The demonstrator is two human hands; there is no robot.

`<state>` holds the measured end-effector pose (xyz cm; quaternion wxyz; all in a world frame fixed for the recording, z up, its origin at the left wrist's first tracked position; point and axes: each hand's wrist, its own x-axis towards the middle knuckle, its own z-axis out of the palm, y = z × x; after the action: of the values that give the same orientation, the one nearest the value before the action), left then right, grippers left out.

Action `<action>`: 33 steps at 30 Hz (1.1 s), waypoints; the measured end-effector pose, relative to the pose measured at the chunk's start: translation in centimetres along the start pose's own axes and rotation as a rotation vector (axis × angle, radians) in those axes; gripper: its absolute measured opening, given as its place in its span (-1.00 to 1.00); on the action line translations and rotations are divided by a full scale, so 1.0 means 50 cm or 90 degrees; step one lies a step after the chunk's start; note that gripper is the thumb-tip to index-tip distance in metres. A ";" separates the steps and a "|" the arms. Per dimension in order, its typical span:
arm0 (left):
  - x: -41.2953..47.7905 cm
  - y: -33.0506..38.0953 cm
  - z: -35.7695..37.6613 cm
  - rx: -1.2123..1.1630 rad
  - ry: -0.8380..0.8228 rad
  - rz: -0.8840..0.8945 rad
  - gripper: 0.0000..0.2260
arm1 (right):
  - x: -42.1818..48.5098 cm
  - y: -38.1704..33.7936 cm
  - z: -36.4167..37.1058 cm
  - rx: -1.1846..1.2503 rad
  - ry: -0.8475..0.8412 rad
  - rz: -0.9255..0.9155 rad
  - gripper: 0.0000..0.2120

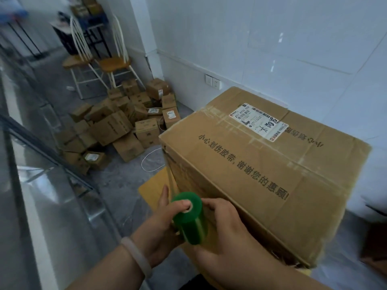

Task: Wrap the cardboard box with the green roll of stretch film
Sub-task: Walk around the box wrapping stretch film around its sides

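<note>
A large taped cardboard box (261, 170) with a white shipping label and printed black characters stands on a low wooden seat (155, 189). The green roll of stretch film (191, 221) stands upright against the box's near left side. My left hand (161, 222) grips the roll from the left, one fingertip poking into the top of its core. My right hand (226, 233) lies against the roll's right side and the box wall, fingers curved round the roll. A faint sheet of film runs from the roll up along the box's left corner.
A heap of several small cardboard boxes (117, 126) lies on the grey floor to the left. Two wooden chairs (109, 59) stand behind it. A white wall with a socket (212, 81) runs behind the box. A glass panel (41, 185) borders the left side.
</note>
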<state>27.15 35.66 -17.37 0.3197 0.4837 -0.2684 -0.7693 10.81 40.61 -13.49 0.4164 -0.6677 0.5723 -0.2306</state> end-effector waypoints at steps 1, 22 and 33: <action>-0.002 -0.004 0.001 -0.007 -0.007 -0.001 0.05 | 0.001 0.004 0.001 0.003 0.002 0.019 -0.37; -0.088 -0.110 0.136 -0.160 0.179 0.073 0.10 | -0.058 0.065 -0.013 0.037 0.005 -0.117 -0.44; -0.162 -0.203 0.260 -0.293 0.169 0.086 -0.44 | -0.165 0.107 -0.048 0.067 -0.025 -0.086 -0.34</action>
<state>15.52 49.69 -15.04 0.5042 0.4759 -0.0735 -0.7169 3.88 47.78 -15.18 0.4452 -0.6864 0.5051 -0.2748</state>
